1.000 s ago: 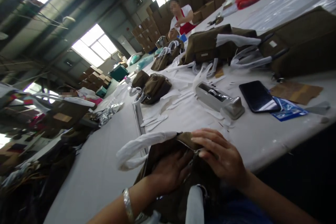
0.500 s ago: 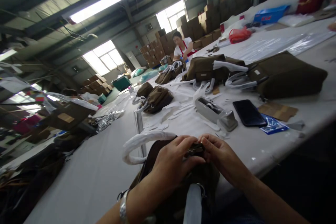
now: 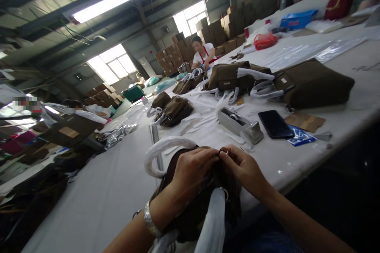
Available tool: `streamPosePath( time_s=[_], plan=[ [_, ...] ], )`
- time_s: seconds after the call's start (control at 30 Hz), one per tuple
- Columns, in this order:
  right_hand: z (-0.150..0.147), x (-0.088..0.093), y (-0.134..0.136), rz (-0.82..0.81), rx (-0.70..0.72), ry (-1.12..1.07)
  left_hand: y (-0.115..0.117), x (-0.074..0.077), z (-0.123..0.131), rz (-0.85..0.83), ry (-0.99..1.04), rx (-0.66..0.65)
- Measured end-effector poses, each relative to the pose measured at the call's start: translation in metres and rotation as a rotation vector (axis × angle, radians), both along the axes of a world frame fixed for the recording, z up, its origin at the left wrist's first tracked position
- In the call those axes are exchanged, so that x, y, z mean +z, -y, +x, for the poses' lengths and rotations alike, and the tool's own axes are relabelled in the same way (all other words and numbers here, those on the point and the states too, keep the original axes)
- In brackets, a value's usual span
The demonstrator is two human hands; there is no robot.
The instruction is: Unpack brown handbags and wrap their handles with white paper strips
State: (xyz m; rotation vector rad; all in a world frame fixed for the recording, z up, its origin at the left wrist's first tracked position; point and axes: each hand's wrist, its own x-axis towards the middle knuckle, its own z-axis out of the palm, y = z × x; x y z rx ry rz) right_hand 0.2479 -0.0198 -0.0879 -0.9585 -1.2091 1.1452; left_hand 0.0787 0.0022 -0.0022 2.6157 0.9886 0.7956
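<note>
A dark brown handbag (image 3: 190,225) sits at the table's near edge in front of me. White wrapping covers its upright handle (image 3: 151,162) and a strap (image 3: 211,221) hanging toward me. My left hand (image 3: 191,170), with a silvery bracelet at the wrist, lies over the bag's top, fingers together and gripping its edge. Beside it, my right hand (image 3: 242,168) is closed in a pinch on a small metal ring (image 3: 225,151) at the bag's far edge. The fingertips of both hands almost meet there, partly hiding the ring.
Past my hands stand a grey tape dispenser (image 3: 240,124), a black phone (image 3: 275,124), a blue packet (image 3: 299,135) and cardboard (image 3: 305,121). More brown bags (image 3: 314,83) lie beyond, among white paper strips. A person (image 3: 204,53) in a red apron works at the far end.
My left hand's thumb and fingers have gone from spread around the metal fitting to lying flatter over the bag. My right hand has shifted slightly left and up, still pinching.
</note>
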Motion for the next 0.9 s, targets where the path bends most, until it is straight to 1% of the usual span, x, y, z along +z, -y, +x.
streamPosePath(
  time_s=[0.1,0.13,0.2,0.27,0.3,0.4,0.47,0.53,0.6,0.7,0.77,0.83,0.9],
  plan=[
    [-0.001,0.001,0.001,-0.021,-0.061,-0.009,0.000,0.000,-0.001,0.004,0.003,0.008],
    [-0.001,0.002,0.000,-0.022,-0.064,0.002,-0.002,0.000,-0.002,0.000,-0.012,-0.018],
    [-0.002,0.003,-0.001,-0.010,-0.060,0.058,-0.008,0.003,-0.005,-0.018,-0.068,-0.115],
    [-0.003,0.006,-0.004,0.014,-0.065,0.127,-0.015,0.008,-0.010,-0.028,-0.169,-0.220],
    [-0.004,0.007,-0.006,0.023,-0.080,0.155,-0.019,0.012,-0.012,-0.012,-0.233,-0.251],
    [-0.007,0.009,-0.011,0.036,-0.137,0.198,-0.024,0.025,-0.017,0.101,-0.453,-0.303],
    [-0.008,0.008,-0.016,0.037,-0.167,0.204,-0.022,0.033,-0.021,0.180,-0.563,-0.339],
    [-0.004,0.005,-0.022,0.013,-0.214,0.188,-0.017,0.039,-0.030,0.214,-0.645,-0.375],
    [0.006,0.001,-0.028,-0.041,-0.281,0.150,-0.009,0.042,-0.046,0.206,-0.685,-0.385],
    [0.026,-0.002,-0.037,-0.119,-0.367,0.076,0.013,0.044,-0.089,0.185,-0.740,-0.339],
    [0.035,-0.002,-0.042,-0.151,-0.406,0.021,0.031,0.045,-0.123,0.159,-0.780,-0.229],
    [0.038,-0.001,-0.046,-0.168,-0.409,-0.006,0.049,0.047,-0.154,0.120,-0.787,-0.104],
    [0.033,-0.001,-0.049,-0.166,-0.385,-0.007,0.061,0.046,-0.177,0.113,-0.779,-0.044]
  ],
)
